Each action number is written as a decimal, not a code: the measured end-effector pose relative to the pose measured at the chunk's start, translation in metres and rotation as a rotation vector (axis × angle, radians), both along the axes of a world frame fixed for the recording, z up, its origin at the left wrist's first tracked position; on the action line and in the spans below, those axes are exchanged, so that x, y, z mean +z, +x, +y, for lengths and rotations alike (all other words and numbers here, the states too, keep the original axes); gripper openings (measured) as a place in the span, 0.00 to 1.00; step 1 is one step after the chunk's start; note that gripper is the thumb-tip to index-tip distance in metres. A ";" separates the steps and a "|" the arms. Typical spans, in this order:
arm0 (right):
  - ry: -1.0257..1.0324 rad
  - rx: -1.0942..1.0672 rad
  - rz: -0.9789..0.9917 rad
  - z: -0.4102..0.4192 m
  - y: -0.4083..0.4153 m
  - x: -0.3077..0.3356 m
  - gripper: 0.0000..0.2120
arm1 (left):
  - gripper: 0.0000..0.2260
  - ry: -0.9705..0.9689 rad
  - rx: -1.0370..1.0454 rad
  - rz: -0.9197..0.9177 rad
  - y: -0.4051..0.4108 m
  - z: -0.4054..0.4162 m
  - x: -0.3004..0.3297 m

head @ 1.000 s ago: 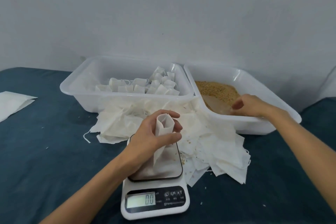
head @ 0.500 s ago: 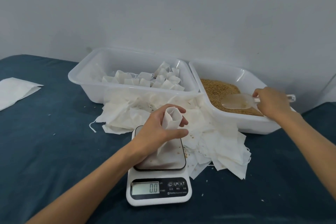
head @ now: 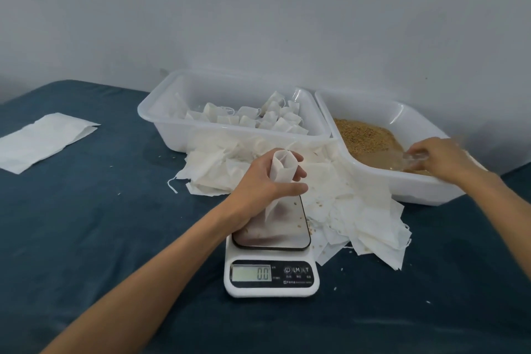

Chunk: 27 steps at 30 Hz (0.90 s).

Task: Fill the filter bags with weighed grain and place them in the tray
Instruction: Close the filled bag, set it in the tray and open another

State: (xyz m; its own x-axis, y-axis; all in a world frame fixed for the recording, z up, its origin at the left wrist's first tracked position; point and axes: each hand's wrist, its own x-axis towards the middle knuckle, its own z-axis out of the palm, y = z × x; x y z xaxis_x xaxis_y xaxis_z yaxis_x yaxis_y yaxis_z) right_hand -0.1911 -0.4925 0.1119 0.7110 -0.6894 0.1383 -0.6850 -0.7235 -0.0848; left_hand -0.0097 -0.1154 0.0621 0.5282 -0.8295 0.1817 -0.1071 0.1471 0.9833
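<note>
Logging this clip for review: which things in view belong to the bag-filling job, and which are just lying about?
In use:
left hand holding an open filter bag over the scale
right hand on the clear scoop in the grain tub
tray of filled bags
pile of empty bags

Lying about:
flat white sheet, far left

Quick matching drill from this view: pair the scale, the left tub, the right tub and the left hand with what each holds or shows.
Things:
1. scale
2. left tub
3. right tub
4. left hand

States:
A. loose grain, with the right hand on a clear scoop
B. display reads 0.0
C. holds an open empty filter bag above the platform
D. filled bags in rows

Pairs: 1-B, 2-D, 3-A, 4-C
</note>
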 end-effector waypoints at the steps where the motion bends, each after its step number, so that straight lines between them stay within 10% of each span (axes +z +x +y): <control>1: 0.072 0.003 -0.037 -0.002 -0.001 -0.001 0.15 | 0.18 -0.001 -0.004 0.000 0.000 0.000 -0.001; 27: 0.356 0.106 -0.279 0.008 -0.022 0.014 0.12 | 0.17 -0.034 0.020 0.000 0.002 -0.001 -0.002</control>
State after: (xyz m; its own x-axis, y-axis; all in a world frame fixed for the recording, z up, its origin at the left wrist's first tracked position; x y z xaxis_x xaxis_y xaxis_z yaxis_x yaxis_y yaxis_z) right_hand -0.2133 -0.4845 0.1254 0.7496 -0.6540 0.1020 -0.5243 -0.6807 -0.5115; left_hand -0.0080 -0.1163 0.0603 0.5447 -0.8119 0.2101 -0.1108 0.1787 0.9776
